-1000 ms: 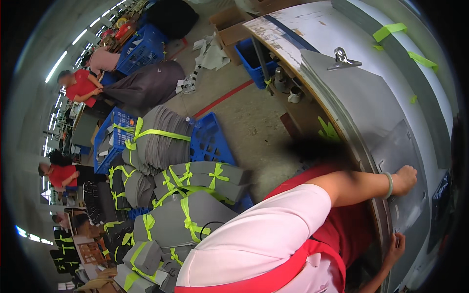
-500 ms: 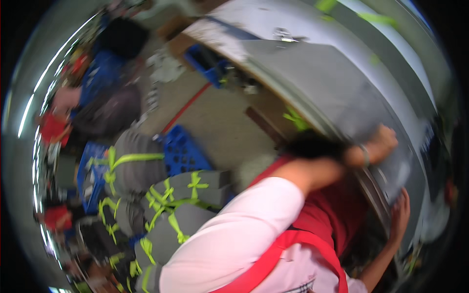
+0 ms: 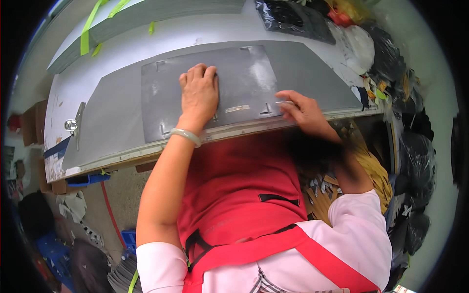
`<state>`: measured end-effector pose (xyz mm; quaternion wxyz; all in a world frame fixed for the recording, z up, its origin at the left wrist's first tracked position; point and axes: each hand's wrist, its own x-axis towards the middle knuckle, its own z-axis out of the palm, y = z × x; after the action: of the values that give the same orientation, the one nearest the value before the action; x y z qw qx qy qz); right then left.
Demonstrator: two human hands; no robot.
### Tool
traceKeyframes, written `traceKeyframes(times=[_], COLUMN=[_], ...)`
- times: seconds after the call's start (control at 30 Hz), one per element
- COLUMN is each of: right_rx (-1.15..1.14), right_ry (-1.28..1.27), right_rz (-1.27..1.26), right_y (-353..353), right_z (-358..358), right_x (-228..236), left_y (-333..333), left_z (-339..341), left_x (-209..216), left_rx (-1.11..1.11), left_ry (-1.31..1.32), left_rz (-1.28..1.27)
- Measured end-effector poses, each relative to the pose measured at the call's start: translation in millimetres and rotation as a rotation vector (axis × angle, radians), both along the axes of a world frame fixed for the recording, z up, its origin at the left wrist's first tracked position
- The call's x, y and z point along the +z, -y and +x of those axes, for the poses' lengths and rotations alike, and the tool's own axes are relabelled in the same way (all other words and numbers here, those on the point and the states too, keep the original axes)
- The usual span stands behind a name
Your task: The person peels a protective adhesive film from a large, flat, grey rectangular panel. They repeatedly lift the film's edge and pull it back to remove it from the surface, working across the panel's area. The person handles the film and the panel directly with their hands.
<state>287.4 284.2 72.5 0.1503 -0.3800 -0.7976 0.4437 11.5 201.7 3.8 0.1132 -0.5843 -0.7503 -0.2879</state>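
Observation:
A dark, glossy template sheet [image 3: 166,93] with small marked cut-outs near its corners lies over a larger grey sheet [image 3: 117,112] on the worktable. My left hand [image 3: 199,95] presses down on the template with its palm low and fingers extended, holding nothing. At the template's right edge, my right hand [image 3: 307,111] pinches a thin, light-coloured pen-like tool [image 3: 284,102], its tip pointing left over the corner cut-out. Most of the tool is hidden by the fingers. A metal clip [image 3: 71,125] grips the left end of the grey sheet.
Behind the work, a stack of grey sheets [image 3: 161,15] with yellow-green ties stands on the white tabletop [image 3: 210,36]. Bagged dark pieces [image 3: 295,22] and a white plastic bag [image 3: 359,49] crowd the far right. Below left sits a blue bin [image 3: 88,179].
My view has swung from the left side round to face the table. My left hand now rests flat on the template, and my right hand has come to its right edge with the thin tool.

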Motion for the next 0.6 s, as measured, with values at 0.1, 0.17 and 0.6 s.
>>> traceKeyframes(times=[0.1, 0.17, 0.6], right_rx=[0.149, 0.224, 0.243], right_ry=[-0.053, -0.054, 0.019], right_rz=[0.231, 0.356, 0.382], right_y=[4, 2, -1], right_z=[-5, -8, -19], right_x=[-5, -8, -9], left_y=[2, 1, 1], left_z=[1, 2, 1], left_x=[-6, -5, -3], left_rx=[0.043, 0.065, 0.060], left_ry=[-0.032, -0.015, -0.020], left_rz=[-0.046, -0.105, -0.098])
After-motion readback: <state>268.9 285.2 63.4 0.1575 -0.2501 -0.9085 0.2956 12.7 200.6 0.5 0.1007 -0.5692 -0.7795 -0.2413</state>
